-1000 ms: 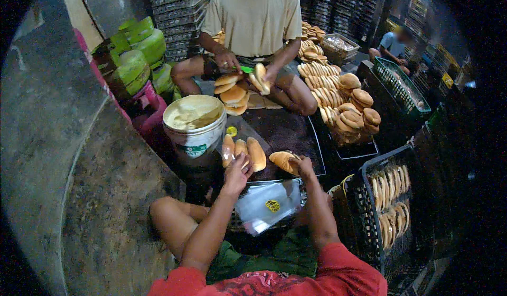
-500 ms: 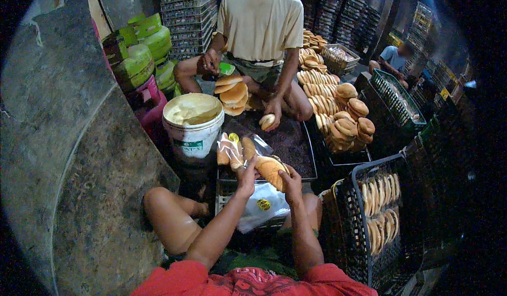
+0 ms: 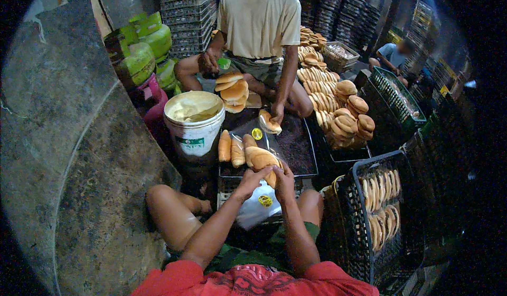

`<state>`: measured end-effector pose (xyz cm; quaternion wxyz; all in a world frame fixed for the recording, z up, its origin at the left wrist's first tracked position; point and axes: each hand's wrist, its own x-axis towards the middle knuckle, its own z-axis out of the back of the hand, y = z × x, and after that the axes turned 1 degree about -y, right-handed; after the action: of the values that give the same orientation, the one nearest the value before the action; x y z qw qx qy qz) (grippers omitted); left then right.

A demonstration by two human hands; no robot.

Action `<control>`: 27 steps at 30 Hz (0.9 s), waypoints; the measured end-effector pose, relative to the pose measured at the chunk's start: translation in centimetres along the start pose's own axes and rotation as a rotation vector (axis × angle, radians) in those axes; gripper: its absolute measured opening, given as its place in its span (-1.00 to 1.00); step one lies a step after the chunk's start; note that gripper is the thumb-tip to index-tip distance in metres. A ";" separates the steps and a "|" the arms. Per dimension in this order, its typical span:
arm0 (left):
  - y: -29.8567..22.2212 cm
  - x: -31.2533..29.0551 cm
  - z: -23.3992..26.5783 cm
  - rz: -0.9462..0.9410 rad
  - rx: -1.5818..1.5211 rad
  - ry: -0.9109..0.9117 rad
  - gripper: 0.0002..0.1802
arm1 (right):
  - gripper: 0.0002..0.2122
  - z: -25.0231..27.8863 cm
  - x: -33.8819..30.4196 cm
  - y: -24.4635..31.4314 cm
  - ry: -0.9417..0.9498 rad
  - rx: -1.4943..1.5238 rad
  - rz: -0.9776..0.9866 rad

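Both my hands hold a long golden bread bun (image 3: 262,160) over the near edge of a dark sprinkle-filled tray (image 3: 296,156). My left hand (image 3: 250,184) grips its near end from the left, and my right hand (image 3: 285,181) closes on it from the right, thumbs close together. Several other long buns (image 3: 236,151) lie at the tray's left side, partly in clear plastic. Below my hands is a stack of clear plastic bags (image 3: 256,209) with a yellow label. Across the tray, a person holds a green spatula (image 3: 224,63) and presses a split bun (image 3: 269,121) near the sprinkles.
A white bucket (image 3: 194,132) of pale cream stands left of the tray, beside a pile of buns (image 3: 232,92). Rows of buns (image 3: 322,92) fill the right side. A black crate (image 3: 364,211) with packed buns stands at my right. Green gas cylinders (image 3: 138,53) sit far left.
My hands have drawn together at the bun's near end, and the bun has shifted slightly left. The other person's bun has moved nearer and now shows its split side.
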<state>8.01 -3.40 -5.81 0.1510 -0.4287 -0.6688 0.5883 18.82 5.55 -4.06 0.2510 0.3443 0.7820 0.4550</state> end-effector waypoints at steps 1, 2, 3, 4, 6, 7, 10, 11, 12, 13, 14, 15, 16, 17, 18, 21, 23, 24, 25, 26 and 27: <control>0.2 0.2 0.0 0.032 -0.083 0.005 -0.44 | -0.57 -0.2 -0.1 0.1 0.018 -0.014 0.015; 0.2 0.5 0.3 0.131 -0.150 0.013 -0.45 | -0.57 -0.5 -0.3 0.2 0.049 -0.086 0.025; 0.0 1.0 0.5 -0.025 -0.595 0.056 -0.41 | -0.57 -0.6 -0.5 0.3 0.095 -0.146 0.043; -0.6 1.6 1.2 -0.120 -0.683 -0.092 -0.44 | -0.57 -0.7 -0.8 0.4 0.197 -0.171 0.100; -1.7 2.6 1.6 -0.198 -0.822 -0.227 -0.45 | -0.53 -0.8 -1.5 0.3 0.076 -0.181 0.002; -1.9 2.7 1.3 -0.154 -0.869 -0.258 -0.46 | -0.53 -0.8 -1.8 0.2 0.045 -0.252 0.005; -1.7 2.3 -1.0 -0.134 -0.790 -0.325 -0.45 | -0.70 -1.0 -2.8 -0.1 -0.123 -0.556 0.152; -0.9 1.7 -2.6 -0.115 -0.784 -0.312 -0.41 | -0.69 -1.0 -3.0 0.1 -0.152 -0.682 0.266; -0.1 1.0 -4.0 -0.094 -0.730 -0.249 -0.37 | -0.68 -0.8 -3.3 0.6 -0.156 -0.800 0.400; 0.2 0.7 -4.3 -0.159 -0.764 -0.252 -0.37 | -0.67 -0.5 -3.3 1.3 -0.152 -0.884 0.446; 0.7 0.3 -4.9 -0.104 -0.784 -0.234 -0.37 | -0.71 -0.4 -3.1 2.0 -0.161 -0.834 0.337; 0.8 0.2 -5.0 -0.164 -0.771 -0.300 -0.38 | -0.72 0.5 -3.4 3.4 -0.165 -0.870 0.381; 1.0 -0.1 -5.3 -0.231 -0.756 -0.308 -0.40 | -0.73 1.5 -3.7 5.0 -0.186 -0.915 0.386; 0.8 -0.3 -5.4 -0.246 -0.735 -0.270 -0.44 | -0.74 2.4 -3.7 6.6 -0.306 -0.901 0.407; 0.6 -0.6 -5.8 -0.249 -0.714 -0.198 -0.48 | -0.67 3.5 -3.8 8.3 -0.340 -0.796 0.417; 0.4 -2.5 -8.7 0.026 -0.359 0.171 -0.51 | -0.57 5.4 -2.5 12.3 -0.116 -0.680 0.064; -0.2 -3.4 -8.9 -0.197 0.370 0.255 -0.64 | -0.55 7.6 -3.8 16.1 -0.017 -0.701 -0.088; -0.3 -3.7 -8.2 -0.447 0.460 0.314 -0.70 | -0.56 9.1 -5.4 18.5 0.002 -0.734 -0.029; -0.7 -3.1 -6.5 -0.366 0.696 0.159 -0.66 | -0.56 10.8 -6.2 21.4 -0.058 -0.728 0.069; -0.6 -2.8 -4.2 -0.403 0.929 0.062 -0.55 | -0.60 13.0 -8.1 24.3 -0.158 -0.722 0.281; 0.0 -2.9 -1.3 -0.384 1.329 -0.001 -0.44 | -0.60 15.8 -10.5 28.0 -0.223 -0.805 0.285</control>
<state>10.58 -4.71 -4.60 0.4830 -0.1189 -0.2307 0.8363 45.38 15.82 14.29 0.3826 0.3705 0.4553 0.7135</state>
